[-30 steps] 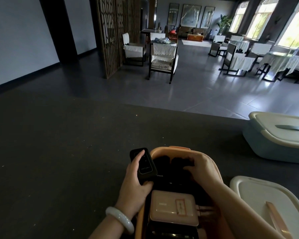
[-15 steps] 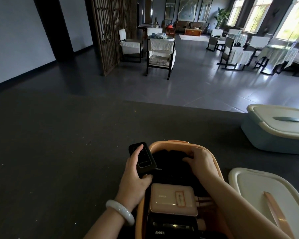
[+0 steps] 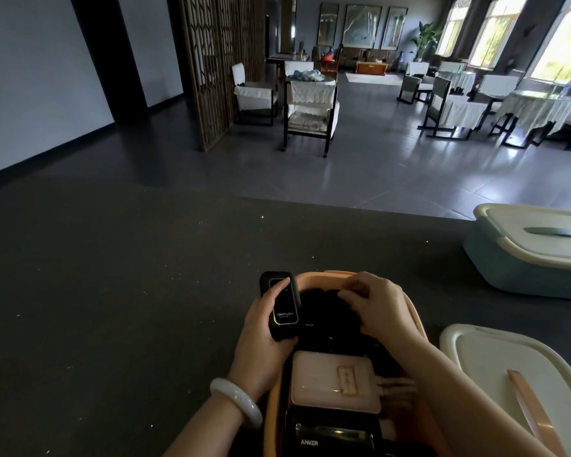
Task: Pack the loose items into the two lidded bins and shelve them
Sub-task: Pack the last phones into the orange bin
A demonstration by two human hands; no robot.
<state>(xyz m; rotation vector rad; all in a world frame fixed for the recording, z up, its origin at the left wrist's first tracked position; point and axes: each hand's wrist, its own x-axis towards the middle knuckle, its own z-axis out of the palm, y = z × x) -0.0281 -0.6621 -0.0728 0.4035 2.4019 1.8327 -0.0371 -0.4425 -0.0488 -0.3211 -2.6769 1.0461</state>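
Left of the left hand (image 3: 261, 344), which grips a black device (image 3: 282, 306), and ahead of both hands, open bench (image 3: 112, 291) runs to the far edge. Under the right hand (image 3: 383, 311) the orange bin (image 3: 323, 275) is crowded: dark items (image 3: 323, 308) at the fingers, with a pink power bank (image 3: 330, 380) and a black Anker charger (image 3: 333, 433) behind the wrist. Right of that hand a loose white lid (image 3: 488, 364) lies near the bin. Farther right and ahead stands a lidded blue bin (image 3: 508, 268).
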